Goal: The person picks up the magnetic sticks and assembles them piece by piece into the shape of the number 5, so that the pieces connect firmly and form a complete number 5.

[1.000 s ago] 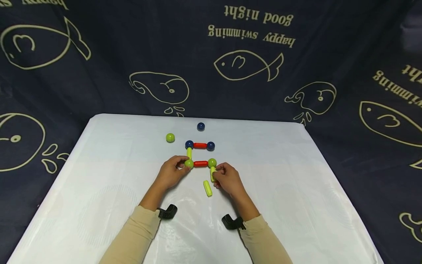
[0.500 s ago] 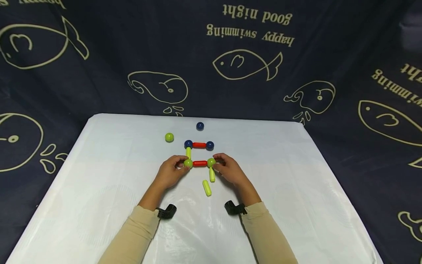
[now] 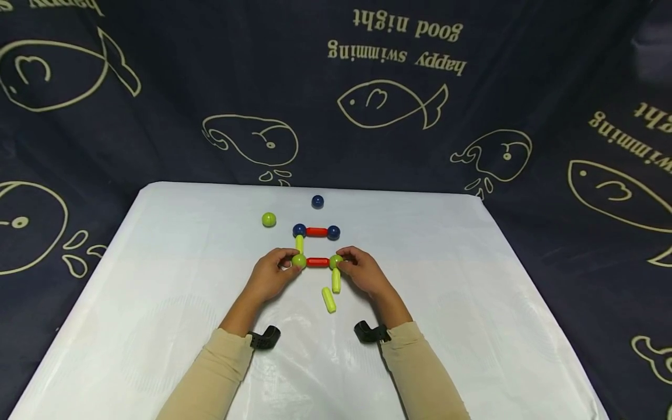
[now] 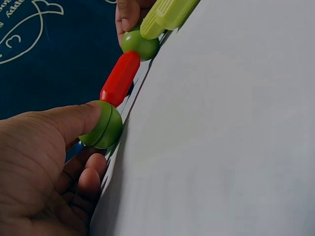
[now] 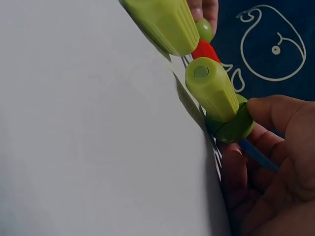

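Note:
In the head view my left hand (image 3: 273, 273) pinches a green ball (image 3: 299, 261) between thumb and fingers. My right hand (image 3: 364, 271) pinches another green ball (image 3: 335, 262). A red rod (image 3: 317, 262) joins the two. From the left green ball a yellow-green rod (image 3: 300, 243) runs back to a navy ball (image 3: 299, 230), which a second red rod (image 3: 317, 232) links to another navy ball (image 3: 333, 233). Another yellow-green rod (image 5: 212, 91) sticks out from the right green ball towards me, its free end facing the right wrist camera.
A loose yellow-green rod (image 3: 328, 300) lies just in front of the joined pieces. Behind them sit a single green ball (image 3: 269, 219) and a navy ball (image 3: 317, 202). The white-covered table (image 3: 446, 280) meets a dark printed cloth (image 3: 315, 157) at the back.
My right hand has gone from the yellow-green rod up to the right green ball and now pinches it. My left hand stays at the left green ball.

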A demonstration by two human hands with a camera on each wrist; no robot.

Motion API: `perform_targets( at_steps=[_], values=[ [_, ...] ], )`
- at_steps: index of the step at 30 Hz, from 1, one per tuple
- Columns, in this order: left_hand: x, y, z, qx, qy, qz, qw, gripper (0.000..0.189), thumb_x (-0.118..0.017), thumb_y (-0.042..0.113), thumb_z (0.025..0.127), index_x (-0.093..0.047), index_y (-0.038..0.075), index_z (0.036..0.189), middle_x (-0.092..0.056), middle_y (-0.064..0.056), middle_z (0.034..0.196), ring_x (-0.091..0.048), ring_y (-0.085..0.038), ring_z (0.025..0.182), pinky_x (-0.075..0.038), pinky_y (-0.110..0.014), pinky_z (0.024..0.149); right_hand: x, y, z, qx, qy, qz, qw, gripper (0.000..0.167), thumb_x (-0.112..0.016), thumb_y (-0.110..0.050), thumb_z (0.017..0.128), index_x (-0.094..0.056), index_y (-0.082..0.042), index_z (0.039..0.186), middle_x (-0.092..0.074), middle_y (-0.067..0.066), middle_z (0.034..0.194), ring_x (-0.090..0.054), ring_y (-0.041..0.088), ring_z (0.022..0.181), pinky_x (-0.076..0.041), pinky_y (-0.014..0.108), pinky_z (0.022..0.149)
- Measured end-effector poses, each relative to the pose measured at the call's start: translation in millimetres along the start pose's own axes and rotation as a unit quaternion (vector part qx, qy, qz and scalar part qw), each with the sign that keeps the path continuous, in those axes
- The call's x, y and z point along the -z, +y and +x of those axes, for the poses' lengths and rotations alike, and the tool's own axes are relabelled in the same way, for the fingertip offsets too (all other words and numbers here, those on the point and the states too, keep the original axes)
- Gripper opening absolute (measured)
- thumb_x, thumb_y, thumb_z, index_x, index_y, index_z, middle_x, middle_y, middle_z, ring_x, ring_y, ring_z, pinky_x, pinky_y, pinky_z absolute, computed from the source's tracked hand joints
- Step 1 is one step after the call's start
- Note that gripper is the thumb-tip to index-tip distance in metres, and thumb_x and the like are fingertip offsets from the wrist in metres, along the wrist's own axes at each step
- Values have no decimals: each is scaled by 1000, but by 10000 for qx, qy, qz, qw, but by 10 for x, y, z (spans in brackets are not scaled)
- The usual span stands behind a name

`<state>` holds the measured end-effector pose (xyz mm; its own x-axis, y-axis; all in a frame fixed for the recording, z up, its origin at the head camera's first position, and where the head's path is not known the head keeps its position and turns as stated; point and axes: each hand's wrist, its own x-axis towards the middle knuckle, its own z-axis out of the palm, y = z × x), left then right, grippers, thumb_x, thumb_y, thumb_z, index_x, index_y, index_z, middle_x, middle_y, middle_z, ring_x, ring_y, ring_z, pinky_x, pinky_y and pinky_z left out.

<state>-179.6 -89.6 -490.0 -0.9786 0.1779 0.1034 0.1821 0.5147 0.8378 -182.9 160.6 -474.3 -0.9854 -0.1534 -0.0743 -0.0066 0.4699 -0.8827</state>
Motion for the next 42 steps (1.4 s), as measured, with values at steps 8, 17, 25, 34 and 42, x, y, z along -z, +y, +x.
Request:
perform_targets(
  at_steps=[8,17,25,34,42],
  values=[
    [13,8,-8,14,17,11,10000,36,-76,15,87,-68,8,122,-63,-5,99,-57,-20,89,-46,-36,77,-26,9,19,19,-16,-276,9996,28,-68,-15,93,-68,-9,120,-66,5,105,-56,19,91,-46,34,81],
    [2,9,-16,-3,2,3,10000,36,-76,15,87,-68,8,121,-63,-6,99,-57,-21,88,-46,-36,76,-28,26,16,20,36,-290,9996,28,-67,-17,94,-68,-9,121,-67,4,105,-57,19,93,-47,36,83],
    [-3,-6,-1,-36,31,-8,10000,36,-76,14,87,-68,7,121,-64,-6,99,-57,-21,88,-47,-35,75,-9,15,23,48,15,-356,9994,27,-66,-18,94,-69,-11,120,-67,3,106,-58,20,95,-46,40,87],
    [127,75,22,409,-533,-217,9975,41,-72,17,91,-63,7,130,-66,-10,111,-60,-23,97,-48,-40,84,-9,36,33,35,38,-414,9991,28,-66,-20,94,-69,-10,121,-66,5,107,-57,21,96,-46,39,86],
    [571,155,325,475,-445,314,9974,40,-67,23,96,-61,2,130,-62,-16,125,-62,-31,106,-53,-40,78,-15,28,38,-19,60,-302,9995,27,-68,-19,93,-70,-12,120,-67,4,107,-57,21,96,-46,39,87]
  ],
)
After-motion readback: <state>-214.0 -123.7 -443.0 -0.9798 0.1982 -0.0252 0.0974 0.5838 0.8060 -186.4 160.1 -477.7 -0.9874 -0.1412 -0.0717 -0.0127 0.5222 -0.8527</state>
